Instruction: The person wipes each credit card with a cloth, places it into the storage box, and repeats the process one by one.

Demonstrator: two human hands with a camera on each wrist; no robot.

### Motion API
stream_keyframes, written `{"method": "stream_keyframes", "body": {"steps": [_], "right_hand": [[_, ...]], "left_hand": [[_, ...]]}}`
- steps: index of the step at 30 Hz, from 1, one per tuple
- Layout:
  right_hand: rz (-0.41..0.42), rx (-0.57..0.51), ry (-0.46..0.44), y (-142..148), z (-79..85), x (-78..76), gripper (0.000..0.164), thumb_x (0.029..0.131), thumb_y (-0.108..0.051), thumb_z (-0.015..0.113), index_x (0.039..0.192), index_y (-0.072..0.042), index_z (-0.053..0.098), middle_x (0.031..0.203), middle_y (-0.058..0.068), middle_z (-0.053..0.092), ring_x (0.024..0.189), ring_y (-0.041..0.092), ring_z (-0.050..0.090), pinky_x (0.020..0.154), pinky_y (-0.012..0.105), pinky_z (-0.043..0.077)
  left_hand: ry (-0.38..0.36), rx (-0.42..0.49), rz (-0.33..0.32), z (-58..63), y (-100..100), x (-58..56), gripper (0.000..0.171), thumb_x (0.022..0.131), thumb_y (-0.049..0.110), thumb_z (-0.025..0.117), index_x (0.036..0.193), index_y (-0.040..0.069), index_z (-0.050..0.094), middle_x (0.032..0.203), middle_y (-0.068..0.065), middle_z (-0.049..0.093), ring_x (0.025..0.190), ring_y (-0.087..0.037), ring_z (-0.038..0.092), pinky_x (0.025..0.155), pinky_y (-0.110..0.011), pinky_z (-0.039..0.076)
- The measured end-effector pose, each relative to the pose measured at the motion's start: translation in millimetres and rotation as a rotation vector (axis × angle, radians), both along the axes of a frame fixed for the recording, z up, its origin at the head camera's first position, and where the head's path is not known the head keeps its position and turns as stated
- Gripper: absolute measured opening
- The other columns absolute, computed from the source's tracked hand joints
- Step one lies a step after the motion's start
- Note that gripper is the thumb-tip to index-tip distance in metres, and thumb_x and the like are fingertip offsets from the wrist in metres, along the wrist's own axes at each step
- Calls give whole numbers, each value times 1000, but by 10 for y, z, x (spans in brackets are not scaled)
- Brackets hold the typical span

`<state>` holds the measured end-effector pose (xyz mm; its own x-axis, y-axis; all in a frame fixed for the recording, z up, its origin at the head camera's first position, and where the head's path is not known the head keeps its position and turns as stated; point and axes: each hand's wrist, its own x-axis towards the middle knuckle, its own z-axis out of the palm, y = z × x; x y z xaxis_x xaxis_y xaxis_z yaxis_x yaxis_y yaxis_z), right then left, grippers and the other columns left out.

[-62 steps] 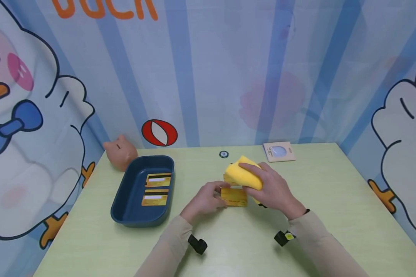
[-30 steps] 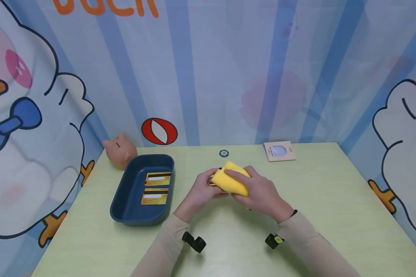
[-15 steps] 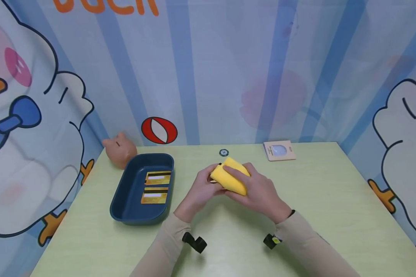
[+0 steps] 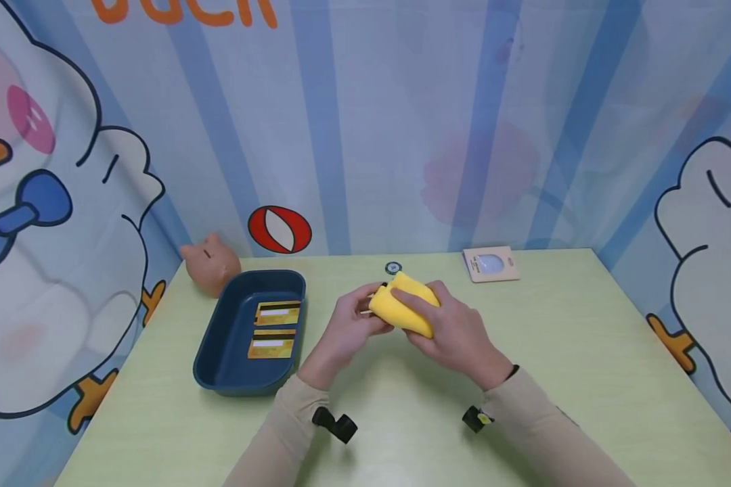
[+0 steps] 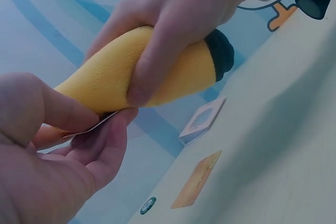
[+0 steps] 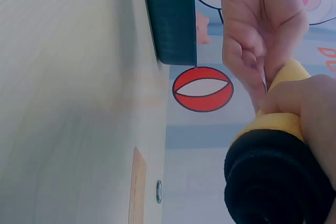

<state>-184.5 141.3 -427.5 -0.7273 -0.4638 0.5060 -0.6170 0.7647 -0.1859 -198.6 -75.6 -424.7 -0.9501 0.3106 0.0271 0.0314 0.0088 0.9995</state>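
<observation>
My right hand grips a yellow plush, shaped like a banana with a black end that shows in both wrist views. Close by its left end, my left hand pinches a thin card between thumb and fingers; only the card's edge shows in the left wrist view. The card touches or nearly touches the plush's underside; I cannot tell which. Both hands are held above the table. Another gold card lies on the table, hidden behind the hands and plush in the head view.
A dark blue tray on the left holds two gold cards. Behind it stands a pink piggy bank. At the back lie a round chip and a flat pale pink package. A printed curtain closes off the back.
My left hand has lifted a gold card from the table and drawn up to the plush. My right hand has shifted left with the plush. In the last half second both moved slightly.
</observation>
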Motion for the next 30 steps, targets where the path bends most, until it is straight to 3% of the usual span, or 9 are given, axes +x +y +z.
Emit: {"method": "stream_keyframes", "body": {"steps": [12, 20, 30], "right_hand": [[-28, 3, -29, 89, -3, -33, 62, 88, -27, 84, 147, -26, 62, 114, 16, 58, 67, 17, 53, 52, 33, 53], [-34, -21, -47, 189, -43, -39, 62, 89, -25, 84, 147, -26, 62, 114, 15, 58, 66, 16, 50, 53, 29, 49], [-34, -51, -17, 281, -51, -47, 62, 88, -23, 84, 146, -27, 62, 115, 17, 58, 66, 17, 51, 51, 31, 48]], "left_hand": [[-39, 21, 55, 13, -82, -26, 57, 97, -8, 61, 151, 9, 55, 134, -20, 67, 102, -26, 73, 86, -31, 62], [-50, 56, 53, 28, -118, -4, 58, 97, -13, 56, 152, 7, 53, 132, -25, 65, 102, -31, 73, 81, -27, 62], [-56, 67, 20, 40, -155, 2, 59, 98, -11, 57, 153, 10, 53, 132, -24, 65, 100, -26, 74, 84, -29, 63]]}}
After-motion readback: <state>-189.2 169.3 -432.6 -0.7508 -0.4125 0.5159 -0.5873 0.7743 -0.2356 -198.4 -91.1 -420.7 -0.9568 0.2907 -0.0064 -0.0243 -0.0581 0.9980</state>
